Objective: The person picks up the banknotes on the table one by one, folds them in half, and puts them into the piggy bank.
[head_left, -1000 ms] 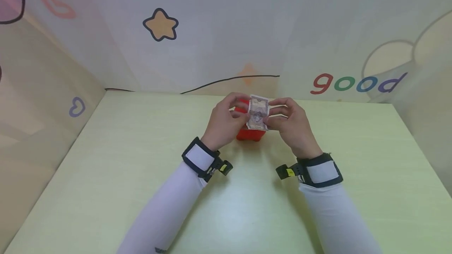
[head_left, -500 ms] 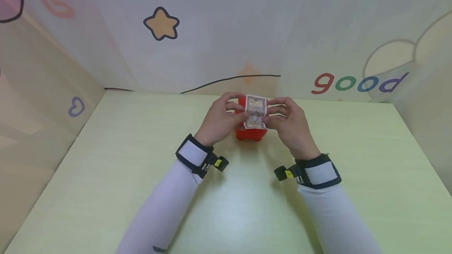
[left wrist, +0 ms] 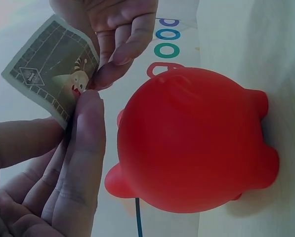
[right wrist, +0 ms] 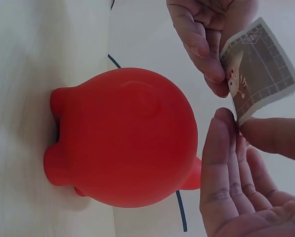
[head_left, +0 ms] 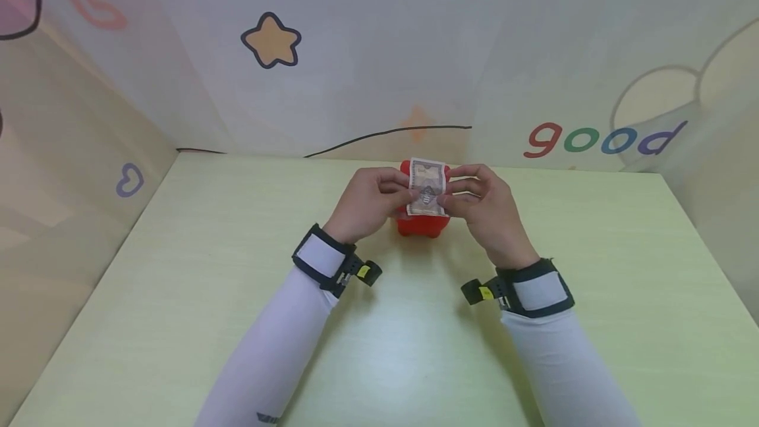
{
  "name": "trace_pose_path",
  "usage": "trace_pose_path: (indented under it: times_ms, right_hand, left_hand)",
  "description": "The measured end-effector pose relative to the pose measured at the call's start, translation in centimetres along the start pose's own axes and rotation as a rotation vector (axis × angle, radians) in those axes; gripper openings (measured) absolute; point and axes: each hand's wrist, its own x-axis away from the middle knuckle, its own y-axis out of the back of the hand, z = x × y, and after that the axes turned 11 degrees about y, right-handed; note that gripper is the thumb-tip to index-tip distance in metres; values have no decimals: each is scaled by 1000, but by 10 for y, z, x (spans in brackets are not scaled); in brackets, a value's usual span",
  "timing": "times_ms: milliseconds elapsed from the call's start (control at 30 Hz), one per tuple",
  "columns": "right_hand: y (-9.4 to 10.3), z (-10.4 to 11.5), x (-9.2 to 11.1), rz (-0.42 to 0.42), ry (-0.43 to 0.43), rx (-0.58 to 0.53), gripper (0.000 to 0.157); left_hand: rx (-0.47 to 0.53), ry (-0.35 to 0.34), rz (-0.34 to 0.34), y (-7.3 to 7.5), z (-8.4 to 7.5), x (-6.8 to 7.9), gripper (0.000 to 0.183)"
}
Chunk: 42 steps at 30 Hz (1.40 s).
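Note:
Both hands hold a small printed banknote (head_left: 427, 186) above a red piggy bank (head_left: 422, 225). My left hand (head_left: 365, 201) pinches the note's left edge between thumb and fingers. On the opposite edge, my right hand (head_left: 483, 206) pinches it the same way. In the left wrist view the banknote (left wrist: 51, 69) bends a little, and a cartoon figure shows on its underside. The piggy bank (right wrist: 127, 138) stands on its short legs on the table, apart from the hands in the right wrist view. From the head view the note and fingers hide much of its top.
A pale table (head_left: 207, 282) reaches back to a light wall (head_left: 379, 51) printed with a star (head_left: 271, 40) and the word "good" (head_left: 605, 140). Each wrist wears a black strap with a small camera (head_left: 369, 273). Further wall panels close in both sides.
The banknote has shifted slightly left and now lies flatter between the hands. My left hand has moved a little left, its upper fingers lower. My right hand has barely moved; the piggy bank stays put.

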Motion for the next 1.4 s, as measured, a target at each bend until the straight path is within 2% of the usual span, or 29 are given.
trace_pose_path:
  times_ms: [300, 567, 800, 1033, 1400]
  right_hand:
    - [1, 1, 0, 27, -30, -42, 37]
    - [4, 0, 1, 45, 21, -2, 28]
    - [5, 0, 0, 39, 24, 7, 26]
    - [6, 0, 0, 41, 29, 0, 26]
    - [7, 1, 0, 37, 15, -39, 24]
  left_hand:
    - [19, 3, 2, 5, 0, 0, 18]
    - [26, 21, 21, 5, 2, -1, 22]
    - [29, 31, 35, 6, 3, -1, 23]
    - [80, 11, 68, 6, 2, -2, 22]
    - [116, 5, 65, 6, 1, -2, 23]
